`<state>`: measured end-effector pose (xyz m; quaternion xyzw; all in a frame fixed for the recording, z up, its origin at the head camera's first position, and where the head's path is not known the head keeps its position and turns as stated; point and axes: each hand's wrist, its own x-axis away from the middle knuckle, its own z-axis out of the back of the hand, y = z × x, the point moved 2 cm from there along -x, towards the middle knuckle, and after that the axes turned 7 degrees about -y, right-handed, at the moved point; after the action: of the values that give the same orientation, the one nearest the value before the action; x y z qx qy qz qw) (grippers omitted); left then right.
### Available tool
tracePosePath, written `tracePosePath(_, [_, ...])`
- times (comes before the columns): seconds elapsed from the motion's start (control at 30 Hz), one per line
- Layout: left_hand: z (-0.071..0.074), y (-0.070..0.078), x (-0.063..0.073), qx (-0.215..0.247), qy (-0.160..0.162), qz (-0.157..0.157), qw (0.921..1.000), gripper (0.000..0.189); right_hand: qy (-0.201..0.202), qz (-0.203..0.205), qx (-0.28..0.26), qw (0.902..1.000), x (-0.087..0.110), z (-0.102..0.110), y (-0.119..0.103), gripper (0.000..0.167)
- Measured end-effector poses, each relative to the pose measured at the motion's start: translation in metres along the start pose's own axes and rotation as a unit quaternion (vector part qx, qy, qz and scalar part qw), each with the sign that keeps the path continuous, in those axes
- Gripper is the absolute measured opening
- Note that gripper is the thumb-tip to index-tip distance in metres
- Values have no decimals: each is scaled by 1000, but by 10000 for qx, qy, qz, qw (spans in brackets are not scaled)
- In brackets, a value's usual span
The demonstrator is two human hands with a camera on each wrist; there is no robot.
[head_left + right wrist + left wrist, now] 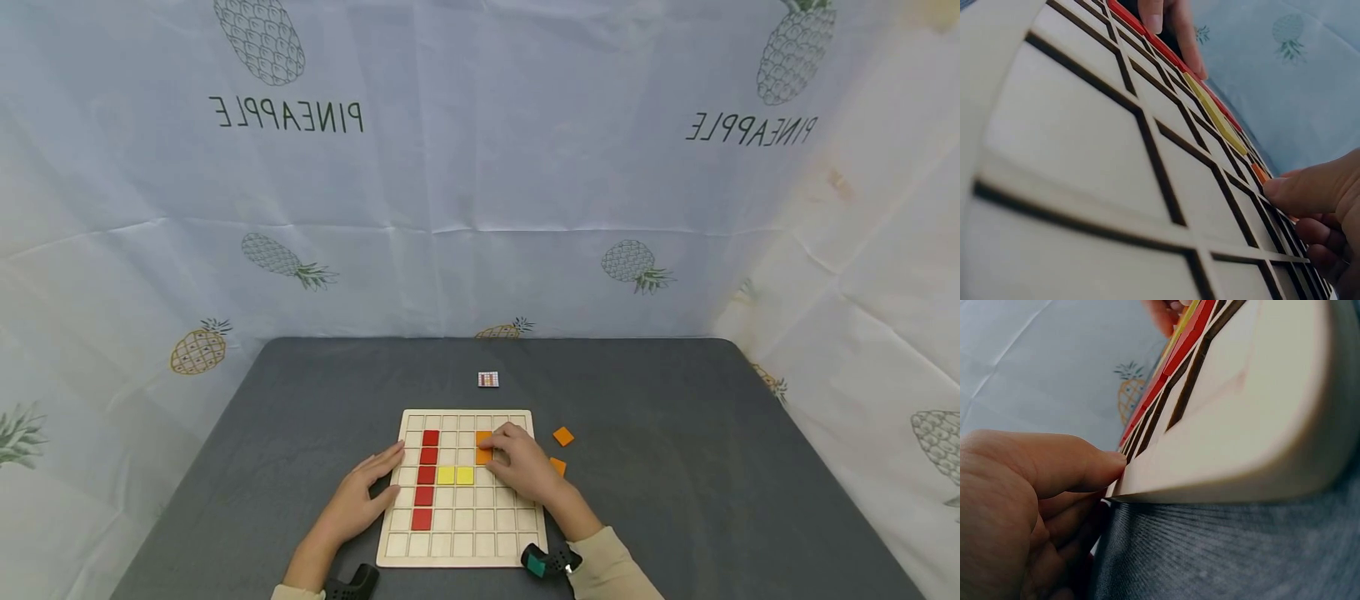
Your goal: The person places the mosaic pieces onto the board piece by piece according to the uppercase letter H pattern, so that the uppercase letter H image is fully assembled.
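Note:
A pale wooden grid board (463,545) lies on the table. On it are a column of several red tiles (423,496), two yellow tiles (455,476) side by side, and orange tiles (483,437) in a column further right. My left hand (357,502) rests along the board's left edge, its thumb (1094,465) touching the rim. My right hand (521,467) is over the right half, pinching the lower orange tile (483,457) with index finger and thumb; in the right wrist view the thumb (1300,187) meets the orange tile (1260,173). The fingers partly hide that tile.
Two loose orange tiles (563,436) lie on the dark table (675,500) right of the board, one partly behind the right hand. A small patterned card (488,380) sits beyond the board. A pineapple-print curtain (465,167) hangs behind the table.

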<state>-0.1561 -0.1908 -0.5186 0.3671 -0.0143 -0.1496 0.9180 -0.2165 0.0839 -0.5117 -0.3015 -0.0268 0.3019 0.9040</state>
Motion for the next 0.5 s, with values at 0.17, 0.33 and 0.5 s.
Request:
tracePosePath(0.17, [0,0,0,-13,-6,30,10000,54,39,-27,-90,9999,2,1,1,24])
tracePosePath(0.33, [-2,-1,-1,39,-112,153,9998,55,300,-35,-410,9987,7,10,6,25])
tracePosePath(0.5, [-2,-2,-2,20,-109,146,9998,55,414,-313,-626,9967,12,23,19,31])
